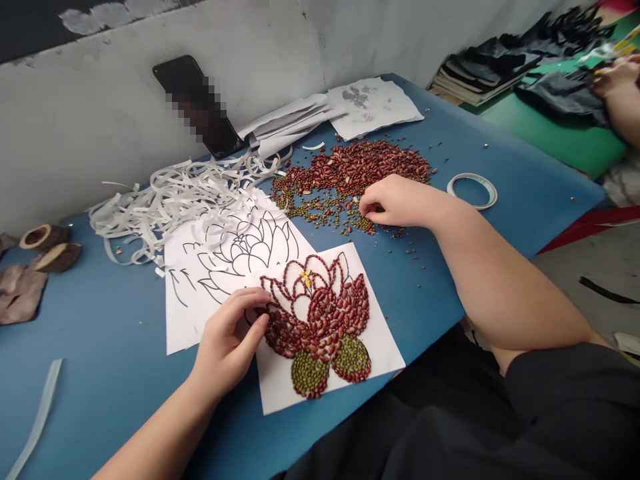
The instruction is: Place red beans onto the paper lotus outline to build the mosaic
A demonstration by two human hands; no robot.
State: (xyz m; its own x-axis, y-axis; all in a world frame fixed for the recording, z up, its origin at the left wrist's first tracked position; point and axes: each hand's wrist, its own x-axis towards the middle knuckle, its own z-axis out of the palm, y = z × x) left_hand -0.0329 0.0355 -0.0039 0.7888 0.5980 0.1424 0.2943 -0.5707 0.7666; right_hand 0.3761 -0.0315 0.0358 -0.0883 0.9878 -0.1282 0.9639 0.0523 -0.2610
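Observation:
A white sheet (383,363) near the table's front edge bears a lotus picture (320,320) made of dark red beans, with two leaves of green mung beans at its base and a small yellow centre. My left hand (230,333) rests at the sheet's left edge, thumb and fingers apart, fingertips touching the flower's left side. Farther back lies a loose heap of red beans (370,163) mixed with mung beans (320,213). My right hand (387,203) is at the heap's near edge with its fingers curled together in a pinch. Whatever is between those fingertips is hidden.
A printed lotus outline (250,250) lies partly under the bean picture, with curled white paper strips (185,193) behind it. A phone (195,100) leans on the wall. A tape roll (473,191) is at right. Another person's hand (620,77) shows beyond, over a green table (560,133).

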